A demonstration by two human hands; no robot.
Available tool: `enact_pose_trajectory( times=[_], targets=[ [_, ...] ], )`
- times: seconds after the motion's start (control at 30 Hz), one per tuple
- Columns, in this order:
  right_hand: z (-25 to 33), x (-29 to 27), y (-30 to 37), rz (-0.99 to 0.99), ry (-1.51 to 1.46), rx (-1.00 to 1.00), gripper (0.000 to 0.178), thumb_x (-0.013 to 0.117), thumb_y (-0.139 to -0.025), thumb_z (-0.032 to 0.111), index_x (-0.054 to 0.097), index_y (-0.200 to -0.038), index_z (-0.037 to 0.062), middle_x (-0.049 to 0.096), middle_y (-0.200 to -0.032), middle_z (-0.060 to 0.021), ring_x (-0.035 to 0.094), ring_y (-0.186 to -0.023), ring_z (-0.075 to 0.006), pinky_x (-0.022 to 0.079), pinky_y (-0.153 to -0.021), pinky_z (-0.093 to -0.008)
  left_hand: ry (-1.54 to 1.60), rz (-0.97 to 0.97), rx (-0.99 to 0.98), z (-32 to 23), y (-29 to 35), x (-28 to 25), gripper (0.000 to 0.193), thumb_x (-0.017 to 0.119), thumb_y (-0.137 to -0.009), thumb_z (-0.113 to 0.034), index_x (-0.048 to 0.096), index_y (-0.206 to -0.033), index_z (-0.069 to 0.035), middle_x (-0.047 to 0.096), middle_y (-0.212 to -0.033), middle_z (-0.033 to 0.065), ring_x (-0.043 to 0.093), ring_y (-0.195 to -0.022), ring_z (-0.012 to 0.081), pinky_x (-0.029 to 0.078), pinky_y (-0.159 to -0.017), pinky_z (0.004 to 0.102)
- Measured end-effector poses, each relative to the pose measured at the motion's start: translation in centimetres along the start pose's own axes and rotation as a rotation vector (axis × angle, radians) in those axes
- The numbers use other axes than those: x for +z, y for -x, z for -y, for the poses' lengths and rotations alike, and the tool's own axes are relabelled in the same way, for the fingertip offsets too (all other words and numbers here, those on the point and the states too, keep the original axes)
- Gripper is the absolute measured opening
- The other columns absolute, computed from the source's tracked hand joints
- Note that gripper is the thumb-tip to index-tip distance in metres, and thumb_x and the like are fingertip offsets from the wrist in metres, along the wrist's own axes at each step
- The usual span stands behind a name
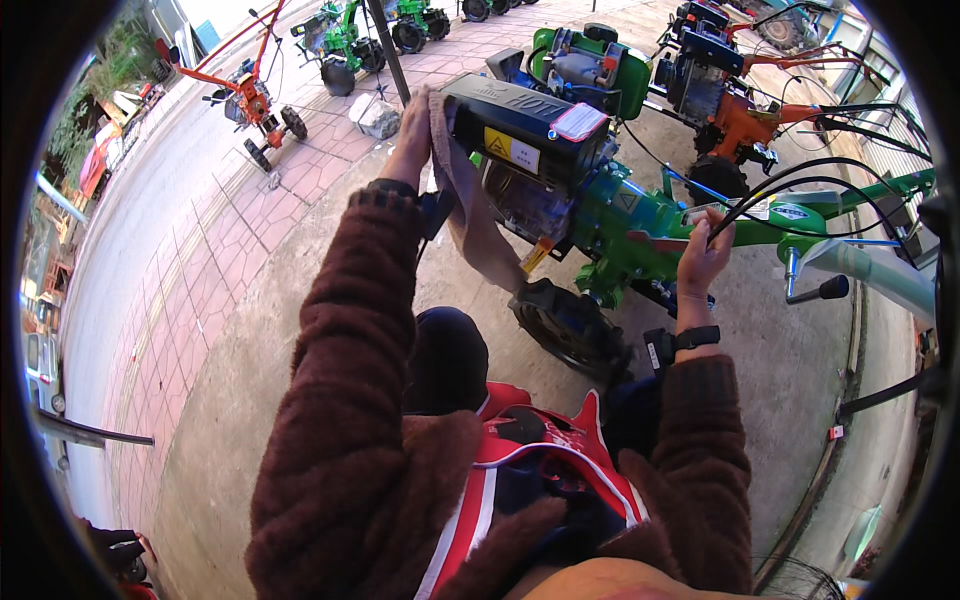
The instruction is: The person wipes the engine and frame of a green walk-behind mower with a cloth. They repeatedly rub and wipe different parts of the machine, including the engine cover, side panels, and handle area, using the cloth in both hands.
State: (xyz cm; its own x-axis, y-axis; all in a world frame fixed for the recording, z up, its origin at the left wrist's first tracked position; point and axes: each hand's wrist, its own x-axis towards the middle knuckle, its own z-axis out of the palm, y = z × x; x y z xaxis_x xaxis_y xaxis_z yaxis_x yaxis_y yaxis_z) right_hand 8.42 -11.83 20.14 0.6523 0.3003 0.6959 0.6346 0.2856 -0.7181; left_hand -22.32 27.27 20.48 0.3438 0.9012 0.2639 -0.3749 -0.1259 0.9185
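Pressing a brownish cloth [468, 205] against the black engine cover [525, 125] of the green tiller [640, 225], the left hand [412, 128] clutched it while the right hand [703, 258] closed on the black cables [790, 185], so the hanging cloth end could probably catch near the wheel [568, 325].

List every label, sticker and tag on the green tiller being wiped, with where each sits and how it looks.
Warning sticker: side of the black engine cover, a yellow and white rectangle.
Glossy label: top right corner of that cover, a white rectangle with a red edge.
Triangle sticker: on the green body, small, outlined.
Hang tag: below the engine, yellow and orange.
Left hand presses a brown cloth against the cover.
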Motion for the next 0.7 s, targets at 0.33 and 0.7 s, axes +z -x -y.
enact_pose_trajectory(
  times=[0.33, 0.7],
  targets=[
    [-0.1, -0.3, -0.1, 0.006, 0.044, 0.031, 0.019, 0.053, -0.094, 0.006, 0.058, -0.111, 0.0008, 0.062, -0.093, -0.0054, 0.058, -0.084, -0.0124, 0.048, -0.08, -0.0268, 0.424, -0.125, -0.335, 3.6, 3.6, 1.1, 0.046, 0.052, -0.097, -0.056, 0.066, -0.108, -0.014, 0.065, -0.087, -0.001, 0.06, -0.075, 0.0159, 0.05, -0.064, 0.0311],
    [0.1, 0.0, -0.1, -0.009, 0.013, 0.056, 0.02, 0.053, -0.094, 0.007, 0.058, -0.112, 0.0003, 0.062, -0.093, -0.0056, 0.058, -0.084, -0.0114, 0.049, -0.079, -0.0269, 0.816, -0.275, -0.106, 2.6, 12.7, 13.2, 0.026, 0.042, -0.103, -0.03, 0.059, -0.096, -0.012, 0.06, -0.086, 0.0033, 0.058, -0.081, 0.0156, 0.05, -0.076, 0.0316]
  ],
)
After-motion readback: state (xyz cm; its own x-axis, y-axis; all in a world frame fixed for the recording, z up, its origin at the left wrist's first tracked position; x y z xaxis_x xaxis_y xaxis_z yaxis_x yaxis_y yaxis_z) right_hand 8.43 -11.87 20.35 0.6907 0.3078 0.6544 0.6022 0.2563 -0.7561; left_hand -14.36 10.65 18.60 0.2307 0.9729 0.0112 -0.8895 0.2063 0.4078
